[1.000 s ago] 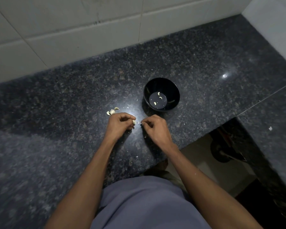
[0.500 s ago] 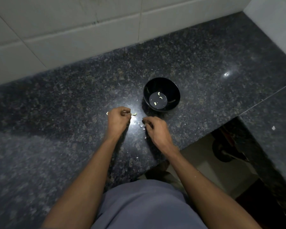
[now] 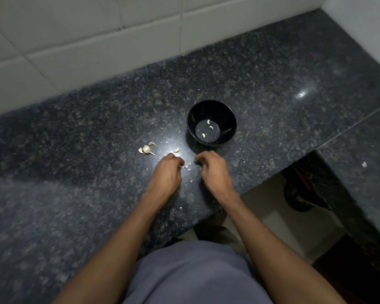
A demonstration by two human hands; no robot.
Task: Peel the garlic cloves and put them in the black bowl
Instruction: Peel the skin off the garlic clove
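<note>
Garlic is peeled at a dark granite worktop (image 3: 75, 150), seen from the head cam. Both hands are held low over the worktop near its front edge, just in front of the black bowl (image 3: 211, 106). The left hand (image 3: 166, 174) is seen w/ fingers curled tight, a pale bit showing at its fingertips, judged to be a clove or its skin; what exactly is pinched can't be told. The right hand (image 3: 214, 170) is likewise curled, fingertips turned inward, and whether anything is held there can't be told. Three peeled cloves (image 3: 208, 128) are seen lying on the bowl's flat bottom. One loose clove (image 3: 176, 149) is left on the worktop just beyond the left hand, and the rest of the garlic head (image 3: 146, 149) w/ a stray clove beside it is found further toward the worktop's left, well apart from the bowl. Skin flakes (image 3: 187, 168) are scattered between the hands. The task is judged partly done, approx. several cloves to go. Cloves are judged light, small, firm but easily bruised, and slick once bared; the papery skin is judged thin and brittle. Hold is best taken at the clove's blunt root end, skin being nipped w/ a nail at the tip and pulled along its length.
</note>
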